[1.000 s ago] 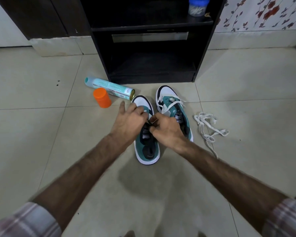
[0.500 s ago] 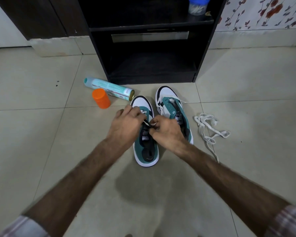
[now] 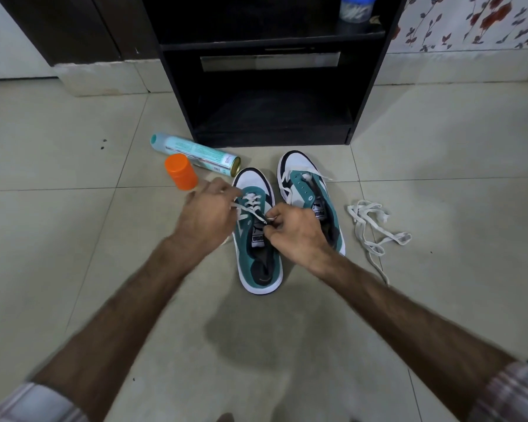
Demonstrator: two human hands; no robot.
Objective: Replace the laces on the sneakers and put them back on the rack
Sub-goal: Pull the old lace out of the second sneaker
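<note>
— Sneakers, count?
— Two, teal and white, side by side on the floor [image 3: 73, 239] before the rack [image 3: 272, 86]. Left sneaker [image 3: 258, 248] partly laced; right sneaker [image 3: 310, 193] barely threaded.
— Hands?
— My right hand [image 3: 293, 233] pinches the lace [image 3: 250, 208] end over the left sneaker. My left hand [image 3: 208, 214] is curled on the other strand.
— Writing?
— "PUMA" on both tongues.
— Other items?
— One loose lace [image 3: 375, 226] right of the pair. One spray can [image 3: 195, 155] lying down, text unreadable. One orange cap [image 3: 181, 171]. One blue-lidded jar [image 3: 357, 7] on the rack.
</note>
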